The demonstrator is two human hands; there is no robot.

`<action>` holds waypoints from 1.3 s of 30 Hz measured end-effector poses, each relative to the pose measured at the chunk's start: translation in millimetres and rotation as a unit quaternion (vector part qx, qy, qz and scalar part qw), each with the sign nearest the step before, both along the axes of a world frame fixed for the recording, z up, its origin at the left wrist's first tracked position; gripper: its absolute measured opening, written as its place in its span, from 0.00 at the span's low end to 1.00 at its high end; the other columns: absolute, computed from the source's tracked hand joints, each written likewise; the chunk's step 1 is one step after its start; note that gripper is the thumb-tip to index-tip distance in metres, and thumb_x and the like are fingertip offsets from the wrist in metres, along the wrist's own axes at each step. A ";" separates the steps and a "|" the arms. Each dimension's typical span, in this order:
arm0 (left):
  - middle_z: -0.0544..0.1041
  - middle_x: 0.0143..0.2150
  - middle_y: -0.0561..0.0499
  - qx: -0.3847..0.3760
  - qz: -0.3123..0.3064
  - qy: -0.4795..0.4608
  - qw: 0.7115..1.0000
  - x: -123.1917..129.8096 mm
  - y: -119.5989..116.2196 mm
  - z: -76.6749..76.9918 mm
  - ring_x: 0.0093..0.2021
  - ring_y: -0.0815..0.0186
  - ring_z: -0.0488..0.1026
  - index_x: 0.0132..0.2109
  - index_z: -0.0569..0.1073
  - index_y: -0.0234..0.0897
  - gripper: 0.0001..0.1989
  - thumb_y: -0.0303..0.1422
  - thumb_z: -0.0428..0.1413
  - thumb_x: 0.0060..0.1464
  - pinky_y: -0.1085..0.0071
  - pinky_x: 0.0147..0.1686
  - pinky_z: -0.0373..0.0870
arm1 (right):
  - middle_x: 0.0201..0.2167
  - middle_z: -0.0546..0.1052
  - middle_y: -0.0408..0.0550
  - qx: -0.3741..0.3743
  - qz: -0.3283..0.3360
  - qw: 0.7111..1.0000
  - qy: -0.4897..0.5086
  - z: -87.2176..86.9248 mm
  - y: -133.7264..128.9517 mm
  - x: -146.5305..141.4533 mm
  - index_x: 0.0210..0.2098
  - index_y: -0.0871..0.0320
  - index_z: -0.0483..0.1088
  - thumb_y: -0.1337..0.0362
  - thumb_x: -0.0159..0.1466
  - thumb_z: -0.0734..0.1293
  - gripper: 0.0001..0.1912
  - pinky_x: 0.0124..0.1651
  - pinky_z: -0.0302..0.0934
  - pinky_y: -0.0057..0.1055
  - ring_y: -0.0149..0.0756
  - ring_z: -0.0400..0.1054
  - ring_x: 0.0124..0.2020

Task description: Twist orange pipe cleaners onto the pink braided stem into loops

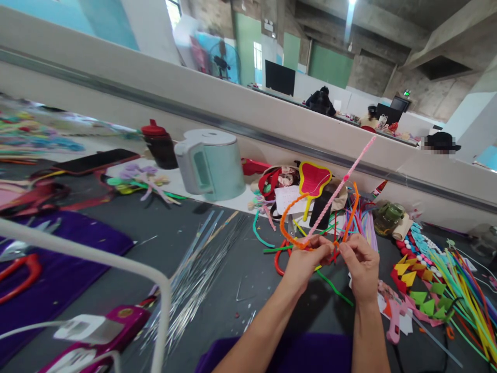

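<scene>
My left hand point(310, 259) pinches an orange pipe cleaner point(284, 221) that curves up in a loop. A pink pipe cleaner point(336, 194) sticks up slantwise from the same fingers. Close beside it, my right hand point(360, 261) is closed on the orange pipe cleaner near its other end, which rises above the fingers. The spot where the strands meet is partly hidden by my fingertips. Beneath and behind my hands lie a green pipe cleaner point(336, 289) and red-handled scissors point(278, 259), partly covered.
A pale blue kettle point(219, 168) and a red-lidded bottle point(159, 147) stand at the back. Thin metal wires point(198, 280) lie left of my arms. Colourful pipe cleaners point(471, 295) and a pink glue gun point(394, 316) are at right. A white bar point(165, 311) crosses the left foreground.
</scene>
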State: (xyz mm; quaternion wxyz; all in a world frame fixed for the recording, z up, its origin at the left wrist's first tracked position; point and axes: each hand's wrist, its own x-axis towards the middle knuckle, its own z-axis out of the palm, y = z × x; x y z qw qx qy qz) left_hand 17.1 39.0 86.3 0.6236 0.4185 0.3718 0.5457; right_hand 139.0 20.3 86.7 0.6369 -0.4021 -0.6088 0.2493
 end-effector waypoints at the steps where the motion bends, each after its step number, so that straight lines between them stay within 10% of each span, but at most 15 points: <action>1: 0.68 0.17 0.54 0.000 0.001 0.001 1.000 0.0 0.1 -0.2 0.19 0.72 0.64 0.20 0.72 0.32 0.06 0.30 0.59 0.39 0.77 0.20 0.59 | 0.21 0.61 0.39 0.000 0.005 1.000 -0.002 0.0 0.0 0.3 0.21 0.58 0.66 0.63 0.60 0.67 0.12 0.29 0.52 0.29 0.30 0.56 0.26; 39: 0.67 0.17 0.55 0.032 -0.068 0.044 0.996 -6.4 -0.4 4.1 0.19 0.73 0.61 0.19 0.71 0.33 0.06 0.28 0.56 0.39 0.75 0.21 0.57 | 0.22 0.65 0.41 -0.062 0.038 0.997 0.008 -1.6 1.9 7.5 0.22 0.59 0.68 0.60 0.60 0.67 0.13 0.29 0.54 0.28 0.30 0.59 0.25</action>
